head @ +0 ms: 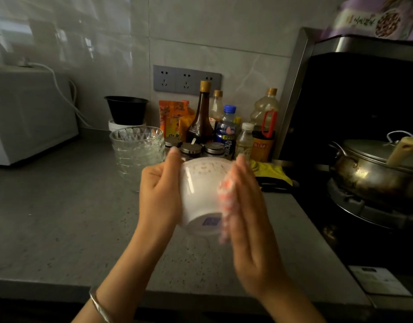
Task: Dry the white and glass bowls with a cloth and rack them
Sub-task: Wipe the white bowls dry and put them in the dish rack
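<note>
Head view. The white bowl [201,194] is held in the air above the grey counter [61,217], tipped so that its foot, bearing a blue mark, faces the camera and its mouth faces away. The left hand [160,190], a metal bangle [99,304] on its wrist, grasps the bowl's left side with the thumb up at the rim and the fingers curled round the wall. The right hand [245,206], motion-blurred, lies with fingers extended along the bowl's right side and presses a white-and-orange cloth [225,206] flat against the wall; the cloth sits between palm and bowl. Behind and to the left of the bowl, a stack of glass bowls [138,148] stands upright on the counter, with a black bowl [127,109] behind it. Directly behind the bowl are three metal-lidded jars [191,148] and a cluster of bottles [226,129]. Right of the bowl lies a yellow cloth [270,171]; farther right, a lidded metal wok [373,169] rests on the stove. Far left of the bowl stands a white appliance [26,113].
</note>
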A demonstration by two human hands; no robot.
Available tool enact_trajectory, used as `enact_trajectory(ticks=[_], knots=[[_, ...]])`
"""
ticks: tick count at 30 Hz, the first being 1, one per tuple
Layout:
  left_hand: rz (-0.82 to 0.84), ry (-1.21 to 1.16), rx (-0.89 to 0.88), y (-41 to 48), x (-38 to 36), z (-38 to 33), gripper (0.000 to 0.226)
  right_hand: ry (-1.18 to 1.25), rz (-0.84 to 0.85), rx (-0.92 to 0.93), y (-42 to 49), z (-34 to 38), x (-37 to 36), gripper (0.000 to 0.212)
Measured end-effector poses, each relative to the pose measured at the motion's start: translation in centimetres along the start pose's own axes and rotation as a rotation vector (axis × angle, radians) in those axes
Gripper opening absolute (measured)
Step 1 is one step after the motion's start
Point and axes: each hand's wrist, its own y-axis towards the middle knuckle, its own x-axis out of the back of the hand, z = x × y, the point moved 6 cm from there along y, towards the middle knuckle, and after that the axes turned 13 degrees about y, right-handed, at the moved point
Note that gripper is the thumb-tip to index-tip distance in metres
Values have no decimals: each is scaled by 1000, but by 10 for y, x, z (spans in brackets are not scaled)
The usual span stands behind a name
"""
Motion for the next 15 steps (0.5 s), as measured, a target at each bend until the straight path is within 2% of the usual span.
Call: enact_trajectory(ticks=[2,4,6,8,12,15], knots=[[-4,4,-8,1,0,0,62,-166,31,49,-7,6,-10,51],[95,50,-74,-4,-9,-3,58,-308,42,112,0,14,-12,51],[182,82,-116,-12,-16,-5,57,-345,20,137,15,20,-7,48],[174,37,-94,-15,-16,-5,59,-193,-46,69,28,19,3,44],[157,-28,-28,-10,-13,-4,60,273,-137,-132,30,2,13,28],[188,-77,50,-10,-8,2,61,572,-188,-355,25,-15,12,31]])
